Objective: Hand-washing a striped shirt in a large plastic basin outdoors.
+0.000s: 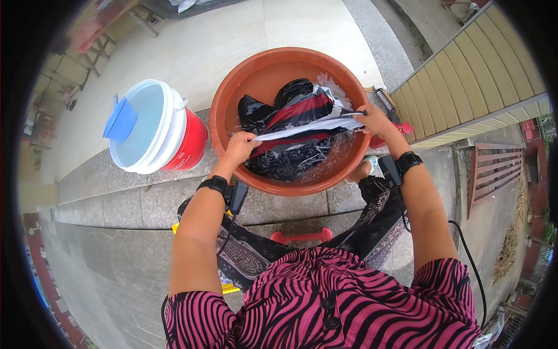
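Note:
A wet garment in black, red and white (pixel 301 114) lies in a round orange-brown plastic basin (pixel 257 70) that holds some water. My left hand (pixel 239 148) pinches one end of the garment's pale edge at the basin's left side. At the right rim, my right hand (pixel 374 121) grips the other end, where a dark strip shows by the fingers. Between the two hands the edge is stretched nearly straight above the water. The garment's lower black part spreads wet in the basin, towards me.
Left of the basin stands a white and red bucket (pixel 185 139) of water, with a blue plastic dipper (pixel 120 120) at its rim. A scrubbing brush (pixel 384 99) and a red plastic item (pixel 404 128) lie to the right, beside a ribbed panel (pixel 471 74). A red stool edge (pixel 301 237) shows between my legs.

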`<state>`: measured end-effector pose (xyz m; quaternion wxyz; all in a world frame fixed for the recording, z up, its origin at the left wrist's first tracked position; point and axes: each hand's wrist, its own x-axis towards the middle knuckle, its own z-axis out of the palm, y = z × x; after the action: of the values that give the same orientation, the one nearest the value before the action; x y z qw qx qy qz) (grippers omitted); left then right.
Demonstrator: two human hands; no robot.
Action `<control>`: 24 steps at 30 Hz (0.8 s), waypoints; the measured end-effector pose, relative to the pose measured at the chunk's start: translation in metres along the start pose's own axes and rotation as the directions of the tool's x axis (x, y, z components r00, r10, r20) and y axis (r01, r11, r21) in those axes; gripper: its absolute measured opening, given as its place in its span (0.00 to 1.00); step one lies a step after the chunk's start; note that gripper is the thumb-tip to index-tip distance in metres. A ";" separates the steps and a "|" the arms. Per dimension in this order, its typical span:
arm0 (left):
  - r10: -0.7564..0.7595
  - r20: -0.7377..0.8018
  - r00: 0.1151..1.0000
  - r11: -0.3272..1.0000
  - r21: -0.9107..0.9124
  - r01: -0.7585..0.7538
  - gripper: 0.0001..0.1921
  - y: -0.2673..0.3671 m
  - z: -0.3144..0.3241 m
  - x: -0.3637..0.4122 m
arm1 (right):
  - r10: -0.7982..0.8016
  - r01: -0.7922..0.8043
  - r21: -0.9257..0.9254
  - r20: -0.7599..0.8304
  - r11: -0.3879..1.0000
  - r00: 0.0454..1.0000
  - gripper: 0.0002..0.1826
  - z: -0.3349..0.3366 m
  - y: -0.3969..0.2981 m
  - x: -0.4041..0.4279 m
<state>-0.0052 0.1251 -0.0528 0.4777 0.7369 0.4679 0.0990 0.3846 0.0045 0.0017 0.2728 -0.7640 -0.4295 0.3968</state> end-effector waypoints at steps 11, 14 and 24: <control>0.415 -0.508 0.755 0.638 -0.429 -0.639 0.09 0.292 -0.129 -0.052 | -0.599 0.761 0.358 -0.472 0.541 0.647 0.10 -0.085 -0.270 -0.102; 0.481 -0.555 0.678 0.591 -0.366 -0.719 0.13 0.343 -0.160 -0.071 | -0.649 0.792 0.457 -0.466 0.405 0.601 0.06 -0.103 -0.327 -0.142; 0.307 -0.456 0.835 0.629 -0.562 -0.538 0.15 0.290 -0.149 -0.074 | -0.602 0.760 0.435 -0.465 0.482 0.648 0.10 -0.116 -0.245 -0.137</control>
<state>0.0390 0.1276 0.2787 0.5902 0.5781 0.2815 0.4880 0.3310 -0.0059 0.3008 0.6852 -0.4429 -0.5124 0.2680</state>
